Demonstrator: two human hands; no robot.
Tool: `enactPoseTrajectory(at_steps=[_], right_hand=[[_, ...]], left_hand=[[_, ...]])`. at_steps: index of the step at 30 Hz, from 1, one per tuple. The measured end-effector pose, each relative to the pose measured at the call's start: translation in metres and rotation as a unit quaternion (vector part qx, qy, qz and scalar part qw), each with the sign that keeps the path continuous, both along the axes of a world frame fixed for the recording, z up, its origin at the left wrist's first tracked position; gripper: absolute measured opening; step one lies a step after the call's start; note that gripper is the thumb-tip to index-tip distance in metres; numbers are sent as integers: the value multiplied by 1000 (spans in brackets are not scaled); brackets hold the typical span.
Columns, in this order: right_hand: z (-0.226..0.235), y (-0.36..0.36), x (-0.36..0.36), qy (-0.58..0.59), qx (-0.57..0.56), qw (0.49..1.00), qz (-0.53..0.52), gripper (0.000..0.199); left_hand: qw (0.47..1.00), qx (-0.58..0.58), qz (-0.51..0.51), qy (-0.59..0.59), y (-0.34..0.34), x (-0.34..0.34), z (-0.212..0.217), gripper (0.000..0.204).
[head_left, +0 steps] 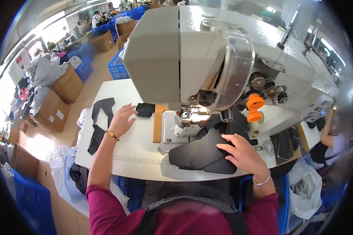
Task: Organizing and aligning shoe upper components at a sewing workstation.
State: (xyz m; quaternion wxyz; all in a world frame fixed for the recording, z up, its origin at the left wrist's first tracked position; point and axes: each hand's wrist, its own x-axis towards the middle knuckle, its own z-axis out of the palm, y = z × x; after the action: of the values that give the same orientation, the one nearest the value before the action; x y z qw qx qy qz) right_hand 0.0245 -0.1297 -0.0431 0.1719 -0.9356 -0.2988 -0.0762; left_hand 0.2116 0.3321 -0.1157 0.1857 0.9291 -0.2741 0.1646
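Note:
A large white sewing machine [155, 55] stands over the worktable, its needle area [188, 119] above a metal plate. Dark foam-like shaped pieces [202, 152] lie overlapped to the right of the plate and in front of it. My right hand [243, 152] rests on them, fingers spread and not gripping. Over the table's left part is my left hand [121, 120], open, its fingertips close to a small black piece [145, 110]. Whether they touch it I cannot tell. Beyond my left wrist lie angular black cut pieces [102, 109], partly covered by the hand and forearm.
Orange thread knobs [255, 102] stick out from the machine's right side. A printed ruler strip [139, 159] runs along the front of the tabletop. Cardboard boxes [51, 111] and blue crates [31, 201] stand left on the floor. At far right another person's arm [328, 127] shows.

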Motion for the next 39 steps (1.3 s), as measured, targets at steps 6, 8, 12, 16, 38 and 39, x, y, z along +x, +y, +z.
enactPoseTrajectory(at_steps=[6,8,12,16,38,39], right_hand=[[-3,-4,1,-17,3,1000,9,54],[-3,-3,2,-27,1,1000,8,54],[2,4,0,-52,5,999,2,54],[2,7,3,-77,23,997,4,54],[4,-18,12,-29,183,983,7,49],[6,-19,13,-36,184,982,7,50]], left_hand=[[997,10,-13,79,-33,31,-5,27],[996,11,-9,84,-36,31,-4,26],[998,-21,-22,52,-34,32,-11,15],[998,-41,-9,46,-34,31,-16,4],[996,-41,56,53,-51,39,-10,7],[996,-37,59,47,-49,42,-14,9]])
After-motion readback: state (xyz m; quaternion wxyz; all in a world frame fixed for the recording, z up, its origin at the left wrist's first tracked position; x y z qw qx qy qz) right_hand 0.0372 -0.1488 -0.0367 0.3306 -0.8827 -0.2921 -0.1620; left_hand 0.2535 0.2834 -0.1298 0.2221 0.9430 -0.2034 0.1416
